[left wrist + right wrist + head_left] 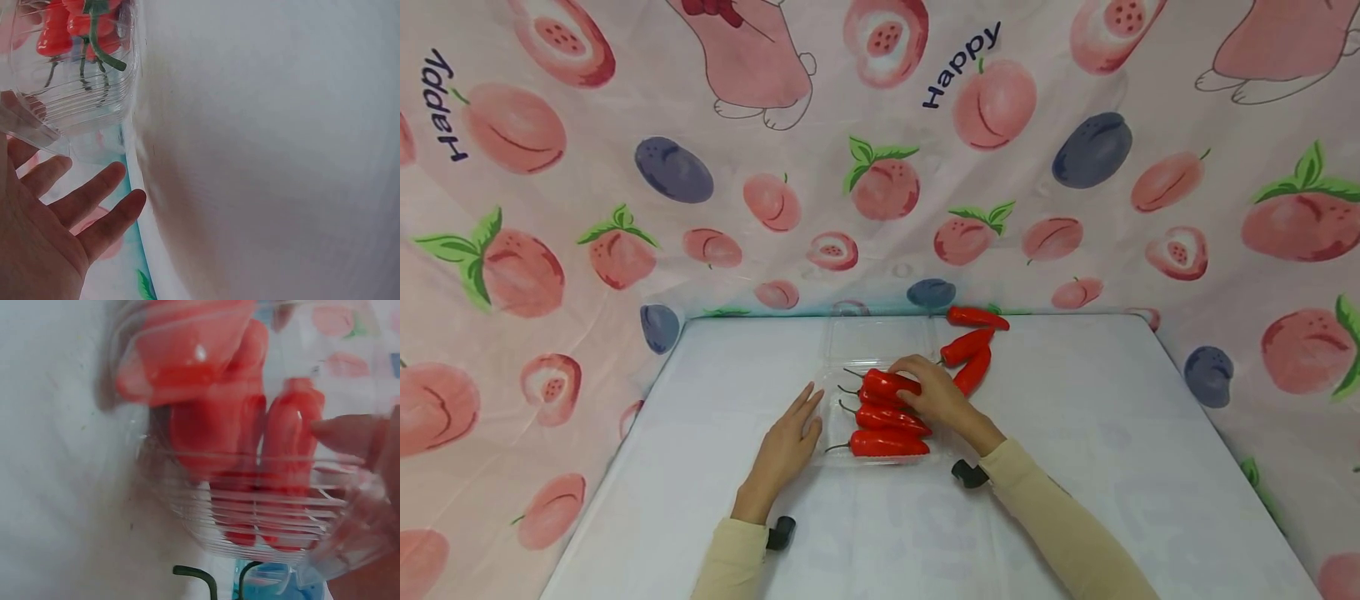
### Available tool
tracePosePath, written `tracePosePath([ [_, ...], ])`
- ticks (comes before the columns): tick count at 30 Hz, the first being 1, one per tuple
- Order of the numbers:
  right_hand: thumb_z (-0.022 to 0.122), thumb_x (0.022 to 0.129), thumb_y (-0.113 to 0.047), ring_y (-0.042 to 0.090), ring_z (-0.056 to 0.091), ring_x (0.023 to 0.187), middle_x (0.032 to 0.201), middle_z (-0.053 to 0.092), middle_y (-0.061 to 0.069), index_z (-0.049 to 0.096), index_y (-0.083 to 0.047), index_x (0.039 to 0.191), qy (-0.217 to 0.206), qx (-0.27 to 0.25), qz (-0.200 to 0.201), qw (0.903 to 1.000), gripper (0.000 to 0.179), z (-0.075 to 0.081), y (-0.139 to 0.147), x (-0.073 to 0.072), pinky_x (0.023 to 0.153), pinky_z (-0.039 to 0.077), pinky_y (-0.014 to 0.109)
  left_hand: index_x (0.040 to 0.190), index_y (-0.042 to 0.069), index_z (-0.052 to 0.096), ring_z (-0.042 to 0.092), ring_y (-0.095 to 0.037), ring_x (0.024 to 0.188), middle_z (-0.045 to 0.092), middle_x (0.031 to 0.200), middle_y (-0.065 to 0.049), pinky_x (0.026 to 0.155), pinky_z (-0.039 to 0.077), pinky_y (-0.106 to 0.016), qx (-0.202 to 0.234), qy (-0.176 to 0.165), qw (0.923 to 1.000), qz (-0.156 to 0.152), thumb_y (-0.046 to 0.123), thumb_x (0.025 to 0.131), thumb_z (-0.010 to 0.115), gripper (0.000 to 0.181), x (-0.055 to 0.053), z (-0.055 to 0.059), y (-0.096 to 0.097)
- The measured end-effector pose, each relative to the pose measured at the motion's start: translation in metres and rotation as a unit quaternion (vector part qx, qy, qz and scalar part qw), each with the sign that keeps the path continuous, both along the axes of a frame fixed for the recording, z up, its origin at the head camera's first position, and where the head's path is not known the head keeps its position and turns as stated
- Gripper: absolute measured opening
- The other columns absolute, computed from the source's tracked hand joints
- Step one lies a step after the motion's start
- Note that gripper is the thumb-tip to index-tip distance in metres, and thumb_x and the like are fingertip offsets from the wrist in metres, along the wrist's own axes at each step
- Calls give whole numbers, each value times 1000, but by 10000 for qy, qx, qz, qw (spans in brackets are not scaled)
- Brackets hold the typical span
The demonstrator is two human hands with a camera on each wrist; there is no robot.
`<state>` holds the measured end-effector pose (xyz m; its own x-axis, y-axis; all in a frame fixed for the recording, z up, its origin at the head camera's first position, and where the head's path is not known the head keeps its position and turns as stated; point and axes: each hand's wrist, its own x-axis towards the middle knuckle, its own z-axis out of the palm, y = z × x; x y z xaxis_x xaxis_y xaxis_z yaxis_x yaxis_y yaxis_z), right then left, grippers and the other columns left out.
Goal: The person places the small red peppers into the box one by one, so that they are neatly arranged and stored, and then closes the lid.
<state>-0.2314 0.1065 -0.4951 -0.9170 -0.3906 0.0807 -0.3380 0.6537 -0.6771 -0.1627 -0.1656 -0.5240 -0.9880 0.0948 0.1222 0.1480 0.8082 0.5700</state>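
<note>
A clear plastic clamshell box (880, 462) stands open at mid-table, its lid (880, 340) folded toward the back wall. Several long red peppers (891, 443) lie in it side by side, stems to the left. At the rearmost one, a red pepper (886, 384), my right hand (934, 393) pinches from above; in the right wrist view a fingertip (331, 432) meets a pepper's side. By the box's left wall is my left hand (786, 446), fingers spread and holding nothing. The left wrist view shows those fingers beside the ribbed wall (87, 109), with green stems behind the plastic.
Three more red peppers lie right of the box: one at the back edge (976, 317), two touching each other (967, 347) just behind my right hand. A white cloth (1075, 433) covers the table. A fruit-printed curtain (820, 100) hangs behind and at both sides.
</note>
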Motion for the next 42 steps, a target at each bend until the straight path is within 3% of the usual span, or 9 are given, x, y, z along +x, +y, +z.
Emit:
tracePosePath([
  [18,73,87,-15,25,59,123,130,62,4,63,-17,125,810,-226,33,9965,40,35,15,18,99,53,46,148,19,47,49,-34,135,35,160,2,106,45,-55,63,-35,10000,1,22,100,54,48,1,1,0],
  [25,73,87,-16,24,59,123,130,63,2,63,-20,124,925,-362,12,9951,39,45,23,25,99,53,47,148,19,46,48,-33,137,33,161,3,107,43,-55,98,-144,9998,1,24,100,52,48,1,1,0],
  [36,72,88,-16,25,59,122,132,62,4,63,-17,125,1082,-475,-5,9930,39,48,39,30,96,55,44,148,18,47,49,-34,136,34,160,2,106,44,-56,74,-72,9999,-3,24,100,53,48,1,-1,-1],
  [42,75,86,-18,22,63,107,127,64,4,64,-16,123,1294,-427,-119,9906,39,49,48,29,87,59,40,147,18,47,51,-35,134,35,160,1,105,45,-56,68,-25,10000,-1,22,100,54,48,0,-1,0],
])
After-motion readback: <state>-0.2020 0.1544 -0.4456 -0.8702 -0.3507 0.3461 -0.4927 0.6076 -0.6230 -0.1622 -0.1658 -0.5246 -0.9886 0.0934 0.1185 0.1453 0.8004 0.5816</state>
